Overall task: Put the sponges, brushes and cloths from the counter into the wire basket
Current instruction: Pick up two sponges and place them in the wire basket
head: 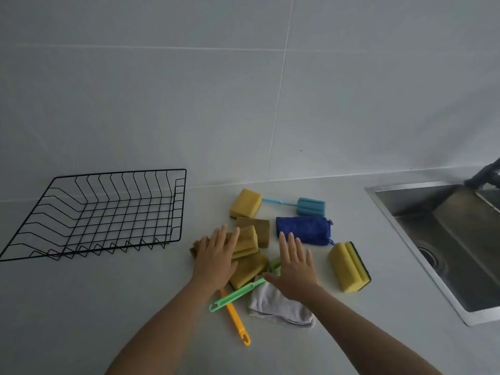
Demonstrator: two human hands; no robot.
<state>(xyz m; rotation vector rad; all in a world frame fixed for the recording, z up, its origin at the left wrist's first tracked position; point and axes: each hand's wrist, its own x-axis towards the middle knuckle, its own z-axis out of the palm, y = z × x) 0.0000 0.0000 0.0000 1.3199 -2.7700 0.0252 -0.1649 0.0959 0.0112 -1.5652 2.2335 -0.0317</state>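
Black wire forms an empty basket (102, 212) on the pale worktop (81, 307), well to the left of both hands. Nothing has gone into it yet, so as far as can be judged the whole task is still to do.

Next comes the left hand (215, 257), palm down, fingers spread and open, lying across a pile of yellow-brown sponges (247, 247). It seems to press or gather them; its grip is not closed on anything. Beyond its fingertips sits another yellow sponge (245, 203), apart from the pile. Below its wrist an orange brush handle (234, 316) points toward the viewer, crossed by a green brush handle (236, 293).

Just right of that, the right hand (293, 269) is also flat and open, fingers straight and pointing away, holding nothing. Whether it touches the worktop or hovers cannot be told. Under its wrist lies a crumpled white cloth (280, 307). Just past its fingertips is a folded dark blue cloth (303, 229), and farther beyond that a light blue sponge brush (309, 206). To its right a yellow sponge with a green backing (349, 266) stands on edge.

Farthest right, a steel sink (446, 239) is set into the worktop.

Both forearms reach forward from the bottom edge, roughly parallel.
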